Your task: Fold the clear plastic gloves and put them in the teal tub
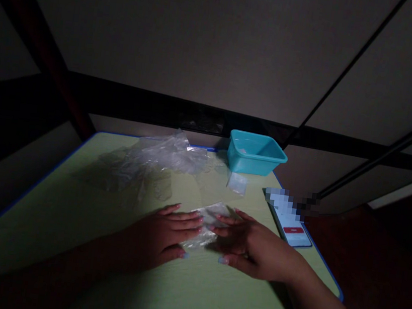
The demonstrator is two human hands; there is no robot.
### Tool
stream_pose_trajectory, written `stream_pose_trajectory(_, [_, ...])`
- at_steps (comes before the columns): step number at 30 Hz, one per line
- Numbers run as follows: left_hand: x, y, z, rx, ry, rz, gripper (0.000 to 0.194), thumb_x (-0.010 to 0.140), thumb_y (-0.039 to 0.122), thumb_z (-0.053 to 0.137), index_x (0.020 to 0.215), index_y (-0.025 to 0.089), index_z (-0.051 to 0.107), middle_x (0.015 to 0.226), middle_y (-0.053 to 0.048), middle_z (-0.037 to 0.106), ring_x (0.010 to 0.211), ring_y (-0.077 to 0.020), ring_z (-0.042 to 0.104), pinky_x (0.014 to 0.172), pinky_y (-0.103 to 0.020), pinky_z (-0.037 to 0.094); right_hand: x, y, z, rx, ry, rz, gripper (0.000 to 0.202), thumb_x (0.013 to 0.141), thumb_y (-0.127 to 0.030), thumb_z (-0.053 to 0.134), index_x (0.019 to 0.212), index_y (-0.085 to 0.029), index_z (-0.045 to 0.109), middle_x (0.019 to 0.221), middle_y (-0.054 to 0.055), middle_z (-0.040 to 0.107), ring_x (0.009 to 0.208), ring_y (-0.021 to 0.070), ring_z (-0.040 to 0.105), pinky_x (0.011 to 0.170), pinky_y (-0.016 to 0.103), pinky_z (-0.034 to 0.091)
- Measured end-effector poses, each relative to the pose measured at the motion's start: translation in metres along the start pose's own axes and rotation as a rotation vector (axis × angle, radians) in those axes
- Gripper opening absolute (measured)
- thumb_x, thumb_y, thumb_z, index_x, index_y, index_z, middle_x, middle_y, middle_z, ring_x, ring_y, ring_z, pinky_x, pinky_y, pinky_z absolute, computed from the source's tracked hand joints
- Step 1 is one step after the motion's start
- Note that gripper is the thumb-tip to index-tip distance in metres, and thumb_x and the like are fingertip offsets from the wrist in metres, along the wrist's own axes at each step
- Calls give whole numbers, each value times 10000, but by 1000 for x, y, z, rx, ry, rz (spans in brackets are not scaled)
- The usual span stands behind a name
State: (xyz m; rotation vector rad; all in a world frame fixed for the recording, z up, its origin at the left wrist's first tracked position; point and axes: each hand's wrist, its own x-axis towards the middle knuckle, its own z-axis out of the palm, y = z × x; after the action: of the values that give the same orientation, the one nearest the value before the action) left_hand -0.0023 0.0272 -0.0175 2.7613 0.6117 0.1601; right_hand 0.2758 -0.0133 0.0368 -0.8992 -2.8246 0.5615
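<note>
A clear plastic bag (205, 239) lies flat on the light green table, wrinkled and shiny. My left hand (166, 235) rests on its left side with fingers stretched out and the thumb apart. From the other side, my right hand (248, 242) reaches over the bag's right part, its fingers spread and the fingertips on or just above the plastic. The two hands face each other with a small gap between their fingertips. Beyond them a loose pile of clear plastic bags (164, 154) spreads over the back left of the table.
A turquoise plastic basket (253, 165) stands at the back right edge. In front of it lies a small whitish packet (237, 183). A phone (290, 220) with its screen lit lies along the right edge. The table (53, 206) has a blue rim, and a panelled wall rises behind it.
</note>
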Motion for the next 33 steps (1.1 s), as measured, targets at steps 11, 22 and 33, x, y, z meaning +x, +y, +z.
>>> stream_pose_trajectory(11, [1, 3, -5, -9, -53, -19, 519, 972, 469, 398, 1452, 280, 339, 1508, -43, 350, 1411, -228, 289, 1147, -499, 179, 1, -7, 4, -175, 6, 118, 335, 920, -312, 492, 1198, -176, 620, 1374, 114, 538, 1378, 284, 340, 1127, 586, 196])
stream_pose_trajectory(22, [-2, -2, 1, -48, 8, 4, 548, 965, 467, 428, 1473, 328, 276, 1509, -27, 357, 1403, -226, 309, 1154, -483, 169, 4, -7, 16, -179, 32, 50, 418, 941, -383, 492, 1299, -179, 561, 1438, 126, 461, 1368, 283, 360, 1130, 564, 213])
stream_pose_trajectory(33, [-1, -1, 1, -31, 27, -9, 531, 954, 413, 461, 1455, 282, 340, 1496, -47, 383, 1380, -229, 356, 1150, -470, 198, 5, -3, 20, -124, 35, -5, 465, 946, -420, 489, 1335, -169, 528, 1371, 118, 541, 1316, 246, 429, 1145, 494, 207])
